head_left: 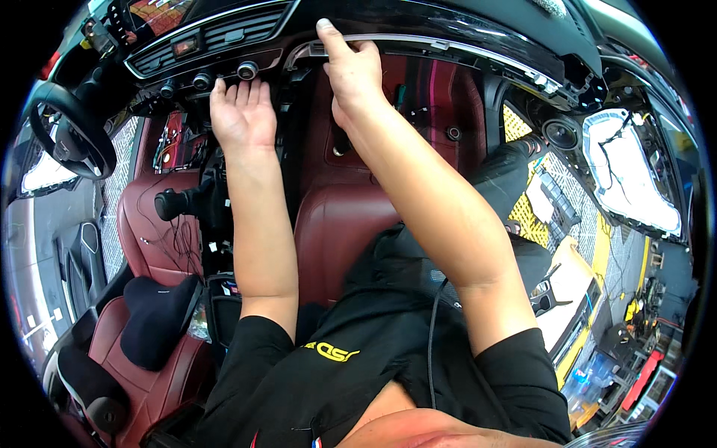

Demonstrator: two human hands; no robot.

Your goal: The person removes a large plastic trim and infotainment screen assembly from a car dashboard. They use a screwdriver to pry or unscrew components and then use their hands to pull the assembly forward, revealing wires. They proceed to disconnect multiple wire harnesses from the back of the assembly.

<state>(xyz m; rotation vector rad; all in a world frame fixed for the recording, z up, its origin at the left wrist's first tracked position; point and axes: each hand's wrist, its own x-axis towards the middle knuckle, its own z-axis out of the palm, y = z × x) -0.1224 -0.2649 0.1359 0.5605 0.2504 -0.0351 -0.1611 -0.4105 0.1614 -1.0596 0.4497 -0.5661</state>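
Observation:
My left hand (244, 119) is palm up with fingers stretched out, its fingertips at the lower edge of the climate control panel (224, 72), just below the round knobs. My right hand (355, 78) grips the lower edge of the glossy black dashboard trim (418, 26) on the passenger side. Its thumb lies on the trim's front, and the other fingers curl under the edge, partly hidden. A silver strip (478, 54) runs along that edge, with the opening below it exposed. Air vents (216, 33) sit above the knobs.
A gear lever (170, 203) and loose thin wires (175, 243) are by the centre console. The steering wheel (72, 131) is at far left. Dark red seats (149, 224) surround me. A stripped door (635, 172) stands open at right, near tools and parts (635, 351) on the ground.

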